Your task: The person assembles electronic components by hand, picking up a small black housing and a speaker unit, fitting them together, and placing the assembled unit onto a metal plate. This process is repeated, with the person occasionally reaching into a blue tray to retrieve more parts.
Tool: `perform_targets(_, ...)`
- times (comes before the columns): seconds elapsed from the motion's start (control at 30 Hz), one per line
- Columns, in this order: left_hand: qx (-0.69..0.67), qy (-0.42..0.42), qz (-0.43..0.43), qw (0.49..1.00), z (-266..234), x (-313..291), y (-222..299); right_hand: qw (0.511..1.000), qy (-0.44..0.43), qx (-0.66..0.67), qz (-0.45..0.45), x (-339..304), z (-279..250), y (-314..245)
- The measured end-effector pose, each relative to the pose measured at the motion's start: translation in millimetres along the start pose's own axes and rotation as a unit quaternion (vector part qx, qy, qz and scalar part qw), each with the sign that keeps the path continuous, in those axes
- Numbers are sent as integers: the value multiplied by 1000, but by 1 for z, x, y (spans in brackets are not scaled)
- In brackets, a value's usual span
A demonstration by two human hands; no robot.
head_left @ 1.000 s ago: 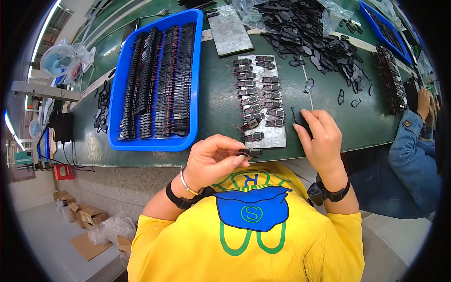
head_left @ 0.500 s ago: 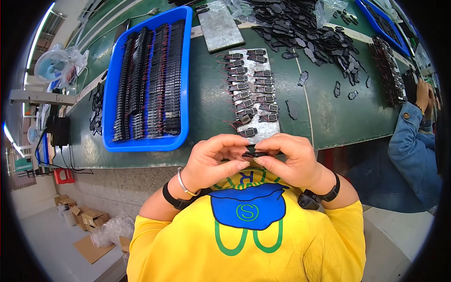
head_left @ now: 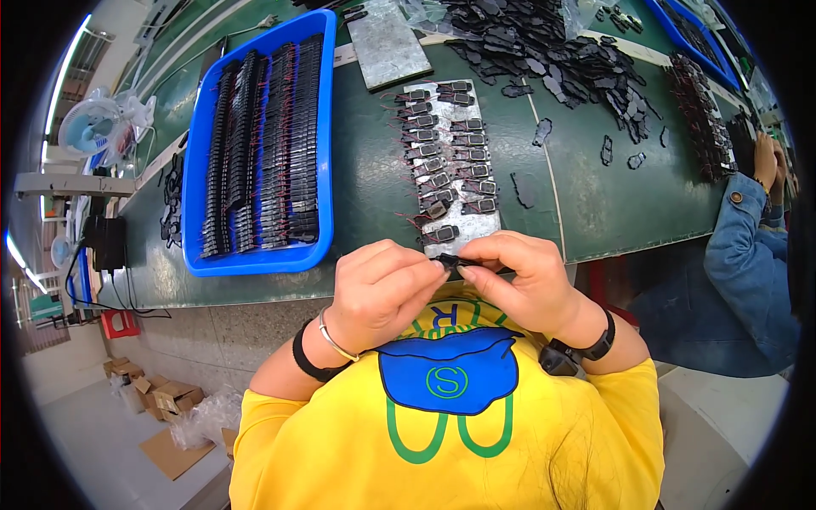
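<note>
Close to my body, at the table's front edge, a small black plastic part (head_left: 450,262) is pinched between my two hands. My left hand (head_left: 382,285) has its fingers curled, thumb and fingertips at the part's left end. The thumb and forefinger of my right hand (head_left: 523,276) grip its right end. My fingers cover much of it. Just beyond lies a grey metal plate (head_left: 448,183), carrying two columns of small black speaker-like modules (head_left: 472,140) with thin red wires. One module (head_left: 442,235) sits at the plate's near end, beside my fingertips.
A blue tray (head_left: 327,170) packed with rows of black parts stands on the left. Another metal plate (head_left: 387,47) lies at the back. Flat black pieces (head_left: 561,59) are heaped at the far right, some scattered nearer. A co-worker's denim sleeve (head_left: 739,238) is at the right.
My left fingers have closed in from a looser, more spread hold, and the black part has tilted. The tray and plates appear slightly further left in view.
</note>
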State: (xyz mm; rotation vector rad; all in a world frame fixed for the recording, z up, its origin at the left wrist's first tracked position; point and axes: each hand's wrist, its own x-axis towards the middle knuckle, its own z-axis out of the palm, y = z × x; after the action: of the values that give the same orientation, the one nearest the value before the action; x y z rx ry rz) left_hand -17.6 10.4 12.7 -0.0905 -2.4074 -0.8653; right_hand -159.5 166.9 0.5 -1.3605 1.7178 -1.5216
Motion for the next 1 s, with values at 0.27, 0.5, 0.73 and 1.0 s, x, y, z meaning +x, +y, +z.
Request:
perform_targets(0.27, -18, -17, 33, 999, 0, 1, -1, 999, -22, -10, -38, 3, -3, 2)
perform_targets(0.5, -41, -9, 2, 999, 0, -2, -6, 997, -17, -6, -70, 2, -3, 5)
perform_targets(0.73, -340, 75, -324, 880, 12, -15, -2, 997, 2, -7, -76, 3, -4, 4)
perform_targets(1.0, -409, 27, -348, 843, 15, -11, 2, 995, 31, -20, -93, 5, -1, 3)
